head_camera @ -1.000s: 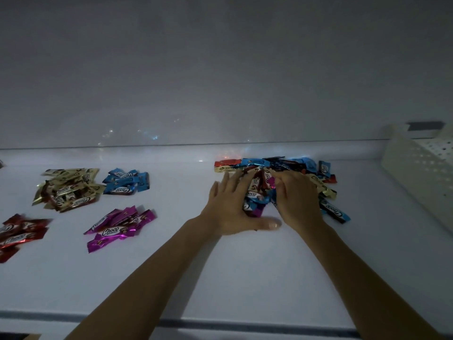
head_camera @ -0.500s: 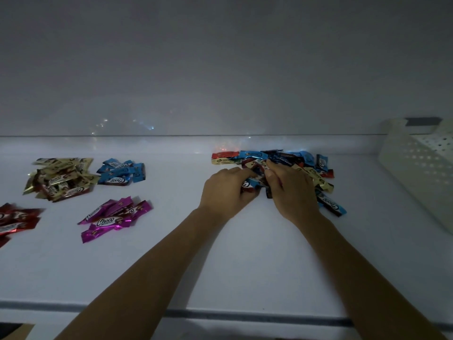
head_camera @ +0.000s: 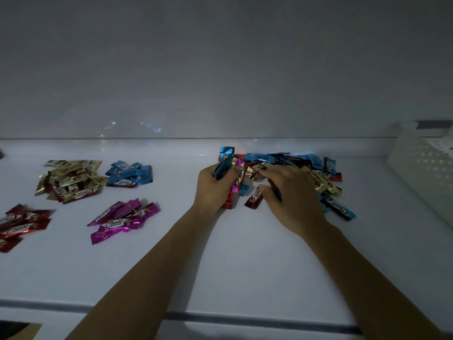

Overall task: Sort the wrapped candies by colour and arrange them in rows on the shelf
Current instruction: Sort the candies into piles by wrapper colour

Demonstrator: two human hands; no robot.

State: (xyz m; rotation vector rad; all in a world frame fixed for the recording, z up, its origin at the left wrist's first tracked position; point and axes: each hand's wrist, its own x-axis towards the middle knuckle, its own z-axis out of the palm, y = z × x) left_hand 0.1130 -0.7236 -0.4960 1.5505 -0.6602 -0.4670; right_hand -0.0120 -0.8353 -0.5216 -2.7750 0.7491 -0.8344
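Left hand clutches several "Choco" candies near the back edge of the shelf; right hand curled over the mixed pile, grip unclear.

The 2 arms were bare: left forearm and right forearm, slender, from the frame's lower edge up to the left hand and right hand, also bare, at centre.

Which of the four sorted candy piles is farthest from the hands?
The red pile, at the far left, partly cut off by the picture's edge; the gold pile, blue pile and pink pile lie closer.
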